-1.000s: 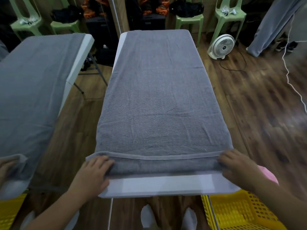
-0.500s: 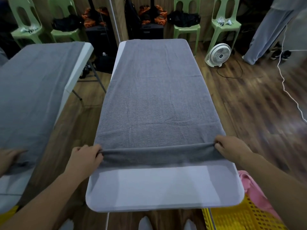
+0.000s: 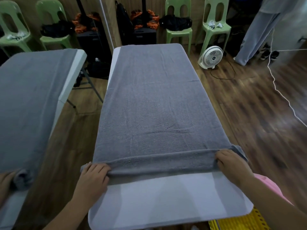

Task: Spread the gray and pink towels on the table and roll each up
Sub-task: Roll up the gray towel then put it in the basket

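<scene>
Since a second ago, roll has travelled up the gray towel, baring more white worktop. Left hand and right hand sit at opposite ends, fingers curled over the roll, likely to keep it even. Pink towel waits at right, beside the worktop.

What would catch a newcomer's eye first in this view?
The long gray terry towel covering most of the white folding table, its near end rolled into a low tube. The left hand and right hand press on that roll's two ends. A pink towel peeks out at lower right, above a yellow plastic basket.
</scene>
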